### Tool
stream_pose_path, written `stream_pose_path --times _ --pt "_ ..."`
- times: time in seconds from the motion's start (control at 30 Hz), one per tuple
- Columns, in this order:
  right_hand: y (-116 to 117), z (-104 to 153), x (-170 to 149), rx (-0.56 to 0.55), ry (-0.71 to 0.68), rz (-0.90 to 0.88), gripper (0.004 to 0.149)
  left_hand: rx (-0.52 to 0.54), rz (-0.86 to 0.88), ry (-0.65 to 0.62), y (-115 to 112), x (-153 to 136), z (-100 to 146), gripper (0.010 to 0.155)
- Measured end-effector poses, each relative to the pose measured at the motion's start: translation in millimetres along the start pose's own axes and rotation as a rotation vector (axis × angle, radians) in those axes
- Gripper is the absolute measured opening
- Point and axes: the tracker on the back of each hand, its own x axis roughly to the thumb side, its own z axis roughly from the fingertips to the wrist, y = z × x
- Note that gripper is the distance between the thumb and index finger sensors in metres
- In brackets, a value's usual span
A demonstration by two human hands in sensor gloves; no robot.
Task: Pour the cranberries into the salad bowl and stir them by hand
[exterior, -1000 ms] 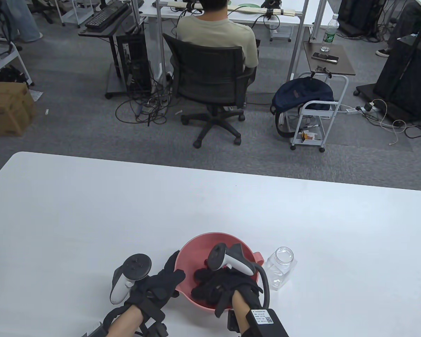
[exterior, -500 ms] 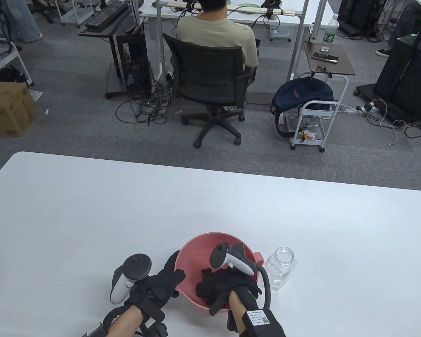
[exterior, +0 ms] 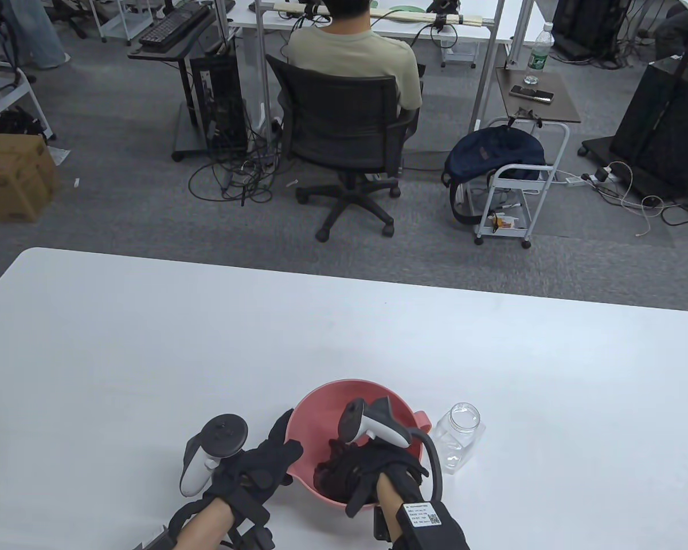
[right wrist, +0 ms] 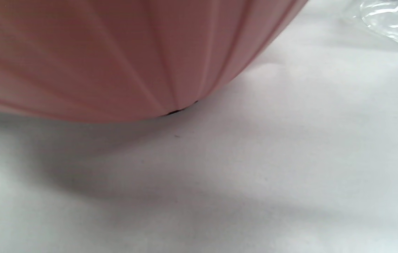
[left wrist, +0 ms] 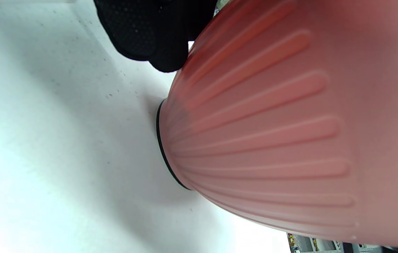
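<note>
Stir step was in hand: pink ribbed salad bowl sat near the bench's near edge, about mid-width, and the right hand was down inside it, fingers curled into a dark reddish heap that I judged to be the cranberries; whether it actually held any I couldn't tell, the tracker and wrist covered most of it. Left hand lay against the bowl's left outer wall, fingers fairly straight, bracing rather than gripping; the left wrist view showed gloved fingertips touching the ribbed side just above the black base ring. Clear plastic jar stood upright just right of the bowl, lid off, looked empty, so pouring seemed done. Next move would call for sweeping the fingers round the bowl floor while the left hand steadied it, keeping the berries below the rim and clear of the jar.
</note>
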Motion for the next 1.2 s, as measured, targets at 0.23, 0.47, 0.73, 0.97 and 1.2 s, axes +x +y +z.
stream_pose_path --times 0.23,0.47,0.73,0.97,1.2 --pt "-2.6 3.0 -0.5 -0.008 -0.071 -0.051 0.059 -0.001 0.000 0.000 -0.1 -0.1 0.0 0.076" --pt "-2.9 3.3 -0.6 -0.014 -0.093 -0.066 0.067 -0.002 0.002 0.000 -0.3 -0.1 0.0 0.076" --pt "-1.7 4.6 -0.9 -0.005 -0.069 -0.047 0.065 -0.003 -0.002 -0.004 -0.4 -0.3 -0.4 0.076" --pt "-1.4 5.0 -1.2 -0.014 -0.070 -0.062 0.063 -0.004 0.000 -0.003 -0.6 -0.3 -0.4 0.076" --pt "-1.6 4.5 -2.8 -0.007 -0.056 -0.086 0.073 -0.006 0.010 0.003 -0.3 -1.3 -1.0 0.076"
